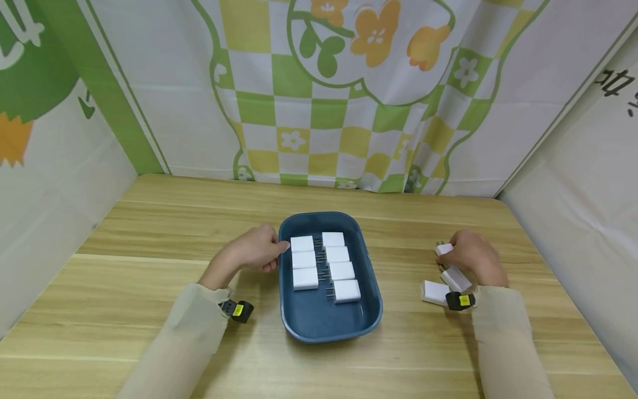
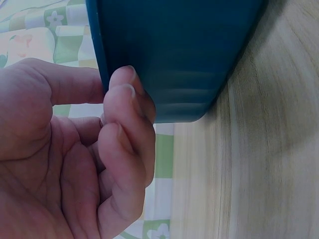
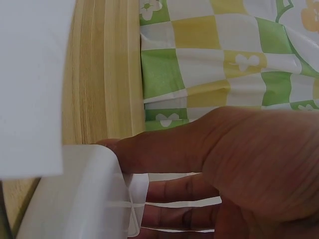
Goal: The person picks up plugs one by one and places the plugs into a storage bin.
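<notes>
A blue tray (image 1: pixel 324 327) stands mid-table with several white plug-in chargers (image 1: pixel 305 279) in two columns, their metal prongs facing inward. My left hand (image 1: pixel 258 248) pinches the tray's left rim. In the left wrist view, the thumb lies over the edge of the tray (image 2: pixel 174 55) and the curled fingers (image 2: pixel 119 149) press its outer wall. To the right of the tray, my right hand (image 1: pixel 473 256) grips a white charger (image 1: pixel 443 249) between thumb and fingers, prongs pointing away. Two more chargers lie just below that hand, one whitish (image 1: pixel 456 279) and one white (image 1: pixel 435 292).
The wooden table (image 1: pixel 164 238) has a checkered curtain (image 1: pixel 319 127) behind it and white printed cloth walls on both sides. Each wrist wears a black strap with a small camera. The tray's near end shows bare floor below the chargers.
</notes>
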A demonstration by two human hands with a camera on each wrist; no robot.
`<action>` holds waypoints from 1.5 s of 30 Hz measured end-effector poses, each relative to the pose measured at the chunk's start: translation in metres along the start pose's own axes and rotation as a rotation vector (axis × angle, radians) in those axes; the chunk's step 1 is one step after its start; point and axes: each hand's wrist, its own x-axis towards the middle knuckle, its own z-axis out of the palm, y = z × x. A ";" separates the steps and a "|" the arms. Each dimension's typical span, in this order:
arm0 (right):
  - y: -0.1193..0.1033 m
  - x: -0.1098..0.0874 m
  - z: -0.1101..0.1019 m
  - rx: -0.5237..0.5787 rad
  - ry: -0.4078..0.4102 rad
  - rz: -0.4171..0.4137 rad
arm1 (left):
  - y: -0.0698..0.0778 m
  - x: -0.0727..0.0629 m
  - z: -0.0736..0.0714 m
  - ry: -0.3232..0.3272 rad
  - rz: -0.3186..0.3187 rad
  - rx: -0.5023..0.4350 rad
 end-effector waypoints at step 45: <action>-0.065 -0.040 -0.027 -0.038 0.161 -0.235 | 0.000 -0.001 -0.001 -0.006 0.008 0.018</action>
